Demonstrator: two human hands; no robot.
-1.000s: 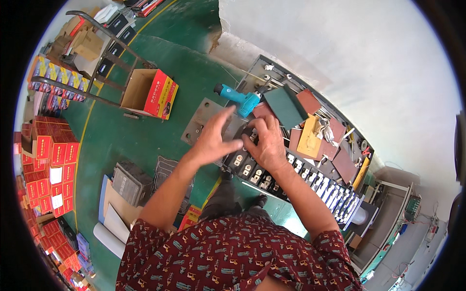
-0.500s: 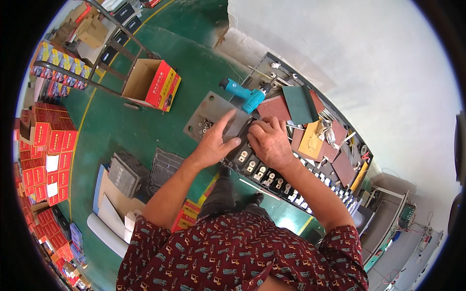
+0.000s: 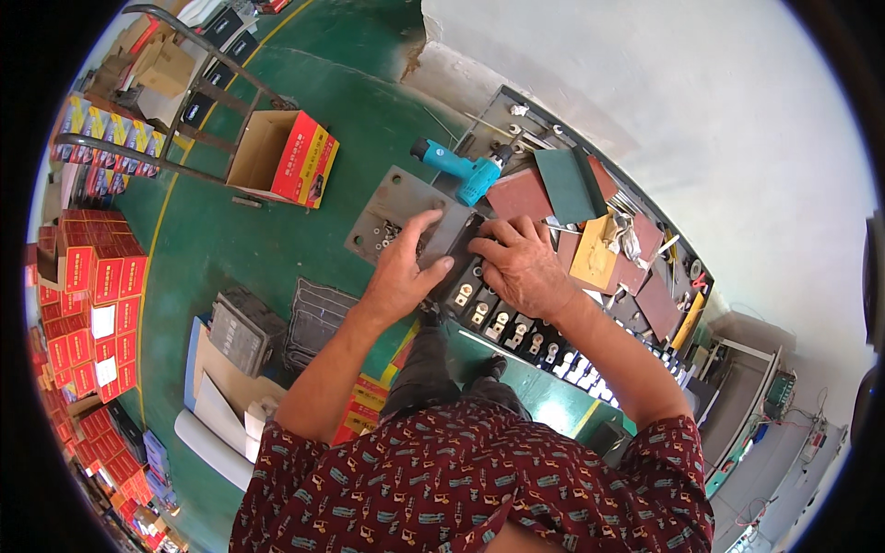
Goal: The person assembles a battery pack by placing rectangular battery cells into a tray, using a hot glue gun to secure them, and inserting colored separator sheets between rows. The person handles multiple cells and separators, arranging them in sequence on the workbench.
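Head view: wrenches (image 3: pixel 557 130) and sheets (image 3: pixel 565 184) in tray (image 3: pixel 492 112) beyond right hand (image 3: pixel 527 267)

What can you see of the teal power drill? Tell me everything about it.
The drill has a teal, plastic-looking body and handle, a dark handle base and a dark chuck. It lies on its side on the cluttered bench, chuck pointing to the upper right of the view, handle base at left, seemingly jutting past the edge. A reddish-brown sheet lies just to its right; whether they touch is unclear. Neither the left hand nor the right hand touches it.
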